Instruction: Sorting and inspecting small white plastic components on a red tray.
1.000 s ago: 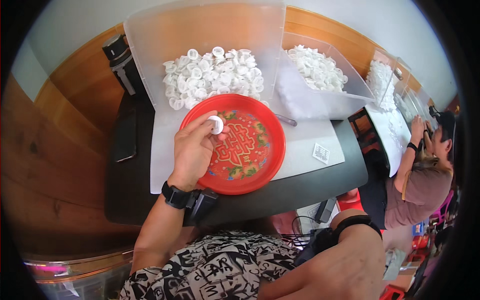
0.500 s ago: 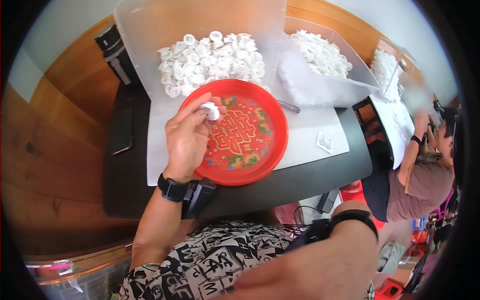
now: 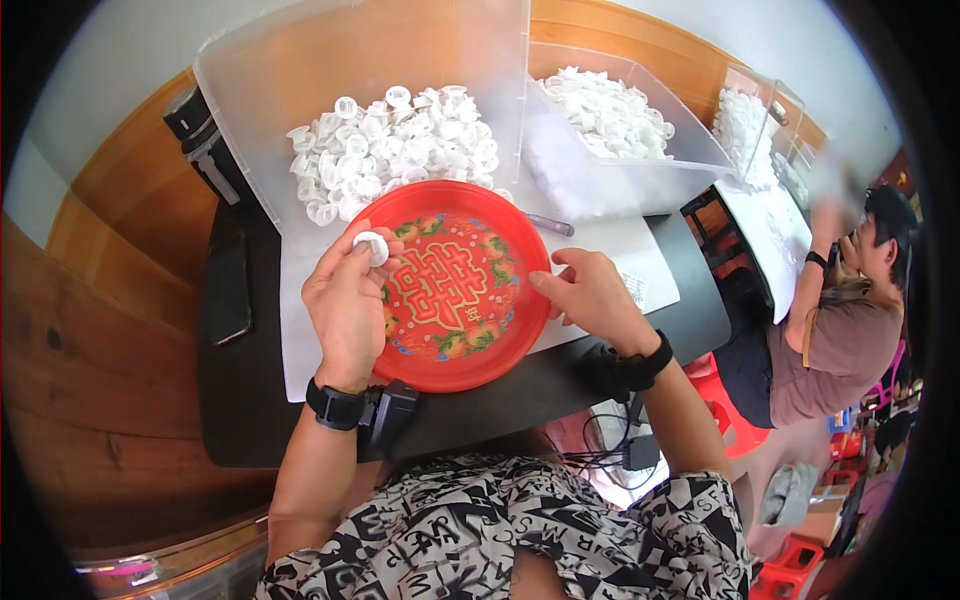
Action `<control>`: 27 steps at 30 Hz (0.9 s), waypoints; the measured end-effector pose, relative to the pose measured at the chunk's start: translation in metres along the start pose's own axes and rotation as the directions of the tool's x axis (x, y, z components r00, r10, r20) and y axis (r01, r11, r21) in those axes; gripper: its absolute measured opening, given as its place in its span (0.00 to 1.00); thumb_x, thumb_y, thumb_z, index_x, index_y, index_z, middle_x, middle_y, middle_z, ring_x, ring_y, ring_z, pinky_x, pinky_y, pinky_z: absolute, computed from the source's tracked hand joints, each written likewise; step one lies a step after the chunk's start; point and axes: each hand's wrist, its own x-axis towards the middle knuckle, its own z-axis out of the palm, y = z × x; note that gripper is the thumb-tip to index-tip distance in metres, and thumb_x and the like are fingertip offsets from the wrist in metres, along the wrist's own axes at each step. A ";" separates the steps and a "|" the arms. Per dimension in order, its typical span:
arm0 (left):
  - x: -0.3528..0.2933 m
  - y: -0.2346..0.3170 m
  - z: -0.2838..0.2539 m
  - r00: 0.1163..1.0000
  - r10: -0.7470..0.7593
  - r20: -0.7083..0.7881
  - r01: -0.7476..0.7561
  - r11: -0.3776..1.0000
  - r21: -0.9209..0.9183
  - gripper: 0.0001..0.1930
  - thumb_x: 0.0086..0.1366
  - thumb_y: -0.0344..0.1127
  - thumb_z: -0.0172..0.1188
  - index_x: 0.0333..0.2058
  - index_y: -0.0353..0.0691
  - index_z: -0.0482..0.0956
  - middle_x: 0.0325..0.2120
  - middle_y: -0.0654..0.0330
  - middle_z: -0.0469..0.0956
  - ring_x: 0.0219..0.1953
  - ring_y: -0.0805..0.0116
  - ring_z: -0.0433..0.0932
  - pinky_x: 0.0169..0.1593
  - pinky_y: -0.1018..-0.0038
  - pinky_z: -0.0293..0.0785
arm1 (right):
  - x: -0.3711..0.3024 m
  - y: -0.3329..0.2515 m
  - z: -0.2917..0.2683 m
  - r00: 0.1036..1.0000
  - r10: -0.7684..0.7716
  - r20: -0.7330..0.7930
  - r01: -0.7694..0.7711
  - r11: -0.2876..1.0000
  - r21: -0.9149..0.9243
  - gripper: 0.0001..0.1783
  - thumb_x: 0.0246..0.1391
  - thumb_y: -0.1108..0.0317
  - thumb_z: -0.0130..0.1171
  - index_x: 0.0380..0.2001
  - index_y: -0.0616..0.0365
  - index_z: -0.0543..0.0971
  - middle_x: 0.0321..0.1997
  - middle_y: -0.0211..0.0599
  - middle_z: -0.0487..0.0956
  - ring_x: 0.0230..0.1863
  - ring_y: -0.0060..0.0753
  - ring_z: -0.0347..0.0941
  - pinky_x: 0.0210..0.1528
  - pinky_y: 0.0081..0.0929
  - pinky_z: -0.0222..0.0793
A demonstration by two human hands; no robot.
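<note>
My left hand (image 3: 345, 310) pinches a small white round plastic cap (image 3: 371, 248) between thumb and fingers, over the left side of a red round tray (image 3: 520, 345). The tray has a colourful printed pattern. Over its right rim is my right hand (image 3: 598, 300), fingers loosely bent and thumb apart from them, with nothing visible in it. Behind the tray, a heap of similar white plastic pieces (image 3: 390, 150) spills from a clear plastic bin (image 3: 350, 55) tipped on its side.
A second clear bin (image 3: 640, 180) of white pieces stands farther right, with a pen-like tool (image 3: 550, 225) before it. A phone (image 3: 228, 290) and a black flask (image 3: 205, 150) are at the left. At the right a co-worker (image 3: 845, 350) sits by another table.
My right hand has come up from near my body to the tray's right rim. My left hand still holds the white cap, now turned with its round face showing. The view has shifted slightly.
</note>
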 end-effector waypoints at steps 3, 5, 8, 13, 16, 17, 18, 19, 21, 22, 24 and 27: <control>0.000 -0.003 0.002 0.999 -0.007 -0.031 0.007 1.000 -0.005 0.15 0.61 0.25 0.45 0.45 0.24 0.67 0.37 0.47 0.75 0.35 0.60 0.76 0.40 0.72 0.72 | 0.000 -0.012 0.004 0.991 0.096 0.094 -0.108 0.984 0.142 0.16 0.43 0.68 0.59 0.32 0.71 0.73 0.23 0.52 0.76 0.26 0.42 0.76 0.29 0.34 0.69; 0.001 -0.002 0.001 1.000 -0.005 -0.001 0.005 1.000 -0.014 0.15 0.61 0.25 0.46 0.45 0.24 0.67 0.36 0.47 0.75 0.34 0.61 0.76 0.39 0.73 0.72 | 0.005 -0.003 0.010 0.996 -0.063 0.063 0.055 0.991 0.126 0.16 0.42 0.72 0.57 0.35 0.72 0.73 0.26 0.50 0.77 0.30 0.38 0.76 0.33 0.31 0.70; 0.000 0.004 0.000 0.998 0.008 0.060 -0.006 0.999 -0.040 0.14 0.60 0.24 0.45 0.45 0.25 0.69 0.33 0.48 0.76 0.32 0.63 0.76 0.37 0.71 0.71 | 0.002 0.002 0.010 1.000 0.013 0.008 -0.014 0.964 0.264 0.17 0.42 0.73 0.55 0.36 0.72 0.72 0.30 0.51 0.77 0.33 0.38 0.75 0.36 0.29 0.69; -0.005 0.019 0.004 0.997 0.049 0.057 -0.045 0.997 -0.069 0.16 0.60 0.27 0.45 0.45 0.24 0.68 0.33 0.48 0.75 0.28 0.66 0.73 0.33 0.74 0.68 | -0.023 0.025 -0.017 0.992 -0.030 -0.119 0.061 0.964 0.260 0.17 0.43 0.75 0.52 0.39 0.72 0.70 0.31 0.44 0.77 0.28 0.29 0.73 0.29 0.24 0.68; -0.005 0.022 0.001 0.998 0.026 0.063 -0.022 0.998 -0.058 0.16 0.60 0.27 0.45 0.45 0.24 0.66 0.32 0.49 0.74 0.27 0.68 0.70 0.32 0.75 0.65 | -0.058 0.021 -0.056 0.978 0.153 -0.139 -0.086 0.912 0.402 0.16 0.42 0.75 0.52 0.38 0.71 0.71 0.31 0.42 0.77 0.28 0.25 0.74 0.25 0.21 0.69; -0.003 0.018 0.002 0.999 0.001 0.052 0.001 0.999 -0.040 0.16 0.59 0.27 0.45 0.45 0.24 0.66 0.31 0.49 0.74 0.26 0.69 0.69 0.31 0.76 0.64 | -0.068 0.033 -0.067 0.962 0.191 -0.195 -0.097 0.906 0.412 0.16 0.42 0.75 0.51 0.38 0.71 0.71 0.30 0.39 0.77 0.26 0.23 0.73 0.22 0.18 0.67; -0.001 0.018 0.003 0.999 0.005 0.052 -0.003 0.999 -0.042 0.16 0.59 0.27 0.45 0.45 0.24 0.66 0.31 0.49 0.74 0.26 0.69 0.69 0.31 0.76 0.64 | -0.077 0.045 -0.077 0.944 0.223 -0.243 -0.103 0.899 0.425 0.16 0.43 0.76 0.51 0.38 0.70 0.71 0.29 0.37 0.77 0.24 0.21 0.72 0.19 0.15 0.65; -0.001 0.019 0.003 0.999 -0.025 0.040 0.026 1.000 -0.018 0.16 0.59 0.27 0.45 0.45 0.24 0.67 0.31 0.49 0.74 0.26 0.69 0.69 0.30 0.76 0.64 | -0.085 0.059 -0.088 0.932 0.253 -0.261 -0.132 0.905 0.404 0.15 0.43 0.76 0.51 0.38 0.69 0.71 0.28 0.36 0.77 0.21 0.19 0.70 0.17 0.15 0.62; 0.000 0.015 0.003 0.998 -0.058 0.029 0.058 0.998 0.004 0.16 0.59 0.26 0.44 0.45 0.24 0.67 0.31 0.50 0.74 0.26 0.69 0.69 0.30 0.77 0.64 | -0.101 0.083 -0.103 0.917 0.284 -0.281 -0.164 0.909 0.383 0.15 0.43 0.76 0.50 0.38 0.69 0.71 0.26 0.34 0.76 0.19 0.17 0.69 0.16 0.14 0.60; 0.000 0.014 0.002 0.998 -0.062 0.005 0.062 0.998 0.002 0.15 0.59 0.26 0.45 0.44 0.24 0.68 0.31 0.49 0.74 0.26 0.70 0.70 0.29 0.77 0.64 | -0.107 0.092 -0.106 0.884 0.304 -0.355 -0.149 0.904 0.402 0.14 0.43 0.76 0.50 0.37 0.69 0.71 0.25 0.33 0.75 0.17 0.16 0.67 0.14 0.13 0.58; 0.002 0.010 0.002 0.997 -0.070 -0.012 0.070 0.998 -0.001 0.14 0.59 0.25 0.46 0.43 0.24 0.69 0.31 0.48 0.75 0.25 0.71 0.71 0.28 0.78 0.63 | -0.116 0.114 -0.117 0.841 0.328 -0.431 -0.135 0.897 0.421 0.13 0.43 0.77 0.50 0.35 0.68 0.71 0.23 0.32 0.75 0.15 0.16 0.65 0.13 0.13 0.56; 0.005 0.006 0.000 0.995 -0.101 -0.004 0.101 0.995 0.000 0.15 0.59 0.26 0.46 0.44 0.25 0.69 0.31 0.49 0.75 0.25 0.71 0.71 0.27 0.78 0.64 | -0.120 0.152 -0.129 0.765 0.357 -0.536 -0.089 0.883 0.461 0.10 0.44 0.77 0.50 0.33 0.68 0.71 0.21 0.31 0.73 0.15 0.16 0.66 0.14 0.14 0.58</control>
